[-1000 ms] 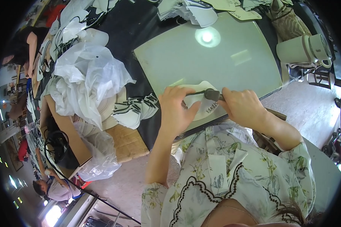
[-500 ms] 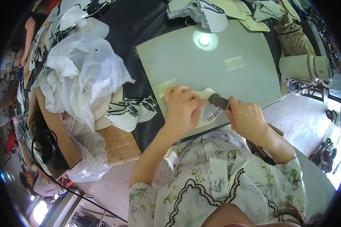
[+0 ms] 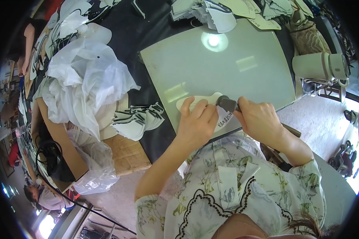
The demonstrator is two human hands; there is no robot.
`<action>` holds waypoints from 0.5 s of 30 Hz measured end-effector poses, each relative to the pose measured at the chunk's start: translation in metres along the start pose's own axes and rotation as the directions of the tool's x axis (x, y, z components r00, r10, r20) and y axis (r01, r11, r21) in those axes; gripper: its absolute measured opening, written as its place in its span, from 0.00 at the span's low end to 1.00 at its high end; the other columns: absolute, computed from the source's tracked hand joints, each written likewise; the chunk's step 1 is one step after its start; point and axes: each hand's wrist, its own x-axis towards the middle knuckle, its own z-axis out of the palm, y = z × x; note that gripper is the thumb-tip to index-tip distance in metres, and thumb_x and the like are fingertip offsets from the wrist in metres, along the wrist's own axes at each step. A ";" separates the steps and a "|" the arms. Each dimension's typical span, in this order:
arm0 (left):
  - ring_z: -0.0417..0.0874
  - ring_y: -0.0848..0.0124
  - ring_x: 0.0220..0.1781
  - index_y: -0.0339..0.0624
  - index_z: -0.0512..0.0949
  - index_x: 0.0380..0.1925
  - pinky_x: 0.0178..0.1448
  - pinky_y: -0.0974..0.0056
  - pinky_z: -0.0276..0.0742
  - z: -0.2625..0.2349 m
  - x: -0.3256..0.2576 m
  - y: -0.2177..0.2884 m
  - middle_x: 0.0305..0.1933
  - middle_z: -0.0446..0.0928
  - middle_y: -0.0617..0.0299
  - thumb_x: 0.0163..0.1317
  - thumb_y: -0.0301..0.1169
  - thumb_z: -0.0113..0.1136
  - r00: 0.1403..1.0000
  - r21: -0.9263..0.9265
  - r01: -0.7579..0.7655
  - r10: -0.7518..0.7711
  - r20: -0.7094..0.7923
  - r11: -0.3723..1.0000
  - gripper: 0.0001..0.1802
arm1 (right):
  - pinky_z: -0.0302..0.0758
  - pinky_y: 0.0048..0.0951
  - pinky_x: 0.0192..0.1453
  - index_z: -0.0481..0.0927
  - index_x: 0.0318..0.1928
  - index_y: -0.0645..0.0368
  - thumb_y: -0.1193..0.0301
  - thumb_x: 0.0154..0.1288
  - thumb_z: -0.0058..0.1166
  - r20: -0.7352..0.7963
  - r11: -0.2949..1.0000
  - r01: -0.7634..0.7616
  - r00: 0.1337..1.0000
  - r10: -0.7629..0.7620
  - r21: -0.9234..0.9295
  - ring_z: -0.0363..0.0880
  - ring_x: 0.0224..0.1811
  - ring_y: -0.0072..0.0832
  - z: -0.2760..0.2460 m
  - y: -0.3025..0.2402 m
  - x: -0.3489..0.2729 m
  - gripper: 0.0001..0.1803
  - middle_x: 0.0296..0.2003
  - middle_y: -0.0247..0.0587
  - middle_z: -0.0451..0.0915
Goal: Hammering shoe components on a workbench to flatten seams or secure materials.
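My left hand (image 3: 196,121) presses flat on a cream shoe-sole-shaped template (image 3: 200,102) that lies on a pale green glossy cutting board (image 3: 227,67). My right hand (image 3: 258,118) grips a dark-handled tool (image 3: 226,103) whose tip meets the template's edge just right of my left fingers. Most of the template under my left palm is hidden.
A heap of clear plastic bags (image 3: 81,81) and a stack of black-and-white cut pieces (image 3: 137,119) lie to the left on the dark table. More cut pieces (image 3: 215,14) sit at the far edge. A cream cylinder (image 3: 317,65) stands at right. Other people work at far left.
The view has shifted, so the board and hands sit more central. My right hand has moved the tool slightly along the template's edge; my left hand keeps pressing it.
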 end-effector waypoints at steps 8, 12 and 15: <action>0.74 0.68 0.50 0.43 0.83 0.36 0.65 0.46 0.60 -0.006 -0.004 -0.012 0.39 0.76 0.69 0.48 0.25 0.64 0.994 -0.184 0.108 -0.104 0.032 0.977 0.12 | 0.72 0.34 0.19 0.69 0.32 0.59 0.59 0.71 0.53 0.038 1.000 0.003 0.999 -0.002 -0.008 0.78 0.15 0.37 0.000 -0.001 0.001 0.17 0.17 0.38 0.76; 0.75 0.68 0.48 0.43 0.83 0.36 0.65 0.47 0.60 -0.005 -0.005 -0.008 0.39 0.76 0.69 0.48 0.25 0.64 1.000 -0.050 0.014 -0.014 0.006 0.999 0.12 | 0.73 0.35 0.20 0.69 0.32 0.59 0.59 0.71 0.53 0.054 1.000 0.017 0.998 -0.018 0.011 0.78 0.16 0.38 -0.003 0.003 0.004 0.17 0.17 0.39 0.76; 0.76 0.69 0.48 0.44 0.83 0.36 0.65 0.47 0.60 -0.003 -0.005 -0.008 0.39 0.76 0.69 0.49 0.25 0.64 1.000 -0.014 0.006 -0.006 -0.005 1.000 0.11 | 0.73 0.35 0.20 0.69 0.32 0.59 0.59 0.72 0.52 -0.130 0.990 0.103 0.987 -0.090 0.093 0.78 0.16 0.38 -0.004 0.005 0.005 0.17 0.16 0.38 0.75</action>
